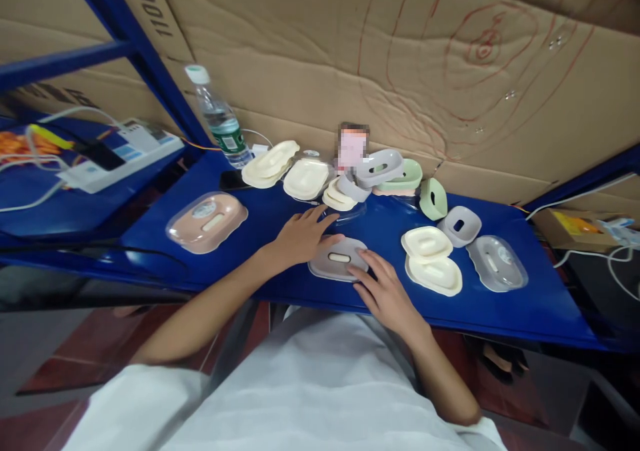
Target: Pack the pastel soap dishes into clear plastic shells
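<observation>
A grey soap dish (325,268) with a cream insert in its centre slot lies near the table's front edge. My left hand (300,239) reaches over its back left corner, fingers stretched out and thumb at the dish's rim. Its fingertips are near a clear plastic cover (353,214); whether they touch it I cannot tell. My right hand (390,291) rests with spread fingers on the dish's right side. Behind my hands are stacked cream trays (339,198) and a pale grey dish shell (383,166) leaning over them.
Around lie cream trays (434,276), a green shell (434,199), a covered pink dish (207,222) and a covered grey dish (497,264). A water bottle (223,121) stands at the back left, near a power strip (125,161). Cardboard (310,58) walls off the back.
</observation>
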A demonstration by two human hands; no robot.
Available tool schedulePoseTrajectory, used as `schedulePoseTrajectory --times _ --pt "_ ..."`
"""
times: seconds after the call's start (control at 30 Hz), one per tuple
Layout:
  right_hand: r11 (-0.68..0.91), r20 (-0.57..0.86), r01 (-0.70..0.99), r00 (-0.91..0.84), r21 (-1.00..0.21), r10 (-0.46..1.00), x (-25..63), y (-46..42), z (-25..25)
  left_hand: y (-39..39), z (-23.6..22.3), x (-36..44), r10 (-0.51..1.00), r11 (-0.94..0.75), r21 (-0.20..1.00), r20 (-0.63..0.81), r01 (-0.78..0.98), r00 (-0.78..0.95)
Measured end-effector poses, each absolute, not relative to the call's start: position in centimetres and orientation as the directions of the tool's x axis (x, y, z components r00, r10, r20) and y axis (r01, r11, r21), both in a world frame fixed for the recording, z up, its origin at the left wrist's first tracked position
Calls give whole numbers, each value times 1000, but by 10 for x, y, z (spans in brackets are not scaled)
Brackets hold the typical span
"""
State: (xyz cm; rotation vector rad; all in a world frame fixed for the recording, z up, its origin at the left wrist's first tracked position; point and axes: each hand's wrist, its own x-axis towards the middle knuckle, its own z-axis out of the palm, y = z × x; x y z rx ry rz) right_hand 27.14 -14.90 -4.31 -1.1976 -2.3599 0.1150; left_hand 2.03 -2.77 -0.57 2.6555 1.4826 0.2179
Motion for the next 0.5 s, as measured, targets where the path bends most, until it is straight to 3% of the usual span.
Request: schedulePoseTrajectory --times 0.3,0.5 --pt "641 441 694 -488 -328 754 274 -150 -41 -49 -10 -40 888 -459 331 185 825 420" --pt "598 422 698 -440 -395 793 277 -150 -41 -70 -23 -68 894 -422 196 253 885 370"
